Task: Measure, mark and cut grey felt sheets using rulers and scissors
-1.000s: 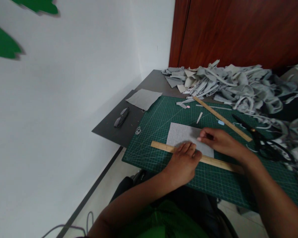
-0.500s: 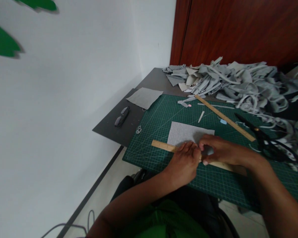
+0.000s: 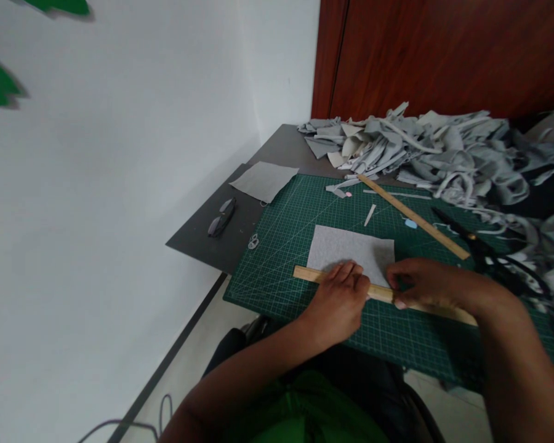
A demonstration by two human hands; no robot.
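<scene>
A wooden ruler (image 3: 307, 274) lies along the near edge of a grey piece of cloth (image 3: 346, 246) on the green cutting mat (image 3: 268, 277). My left hand (image 3: 344, 301) is closed over the ruler near its left part, fingertips reaching onto the cloth. Further right, my right hand (image 3: 427, 284) grips the ruler with its thumb at the near edge and its fingers bent beside the cloth's right corner. My right forearm covers the ruler's far end.
A second wooden ruler (image 3: 415, 216) lies slantwise behind, with black scissors (image 3: 484, 249) to its right. Grey cloth scraps (image 3: 406, 144) are heaped at the back. Glasses (image 3: 222, 217) and another grey cloth (image 3: 264, 180) are at the left. A pale blue bit (image 3: 410, 223) rests on the mat.
The ruler has slid to the right along the cloth's near edge. My right hand has moved right with it, away from my left hand, which stays nearly in place.
</scene>
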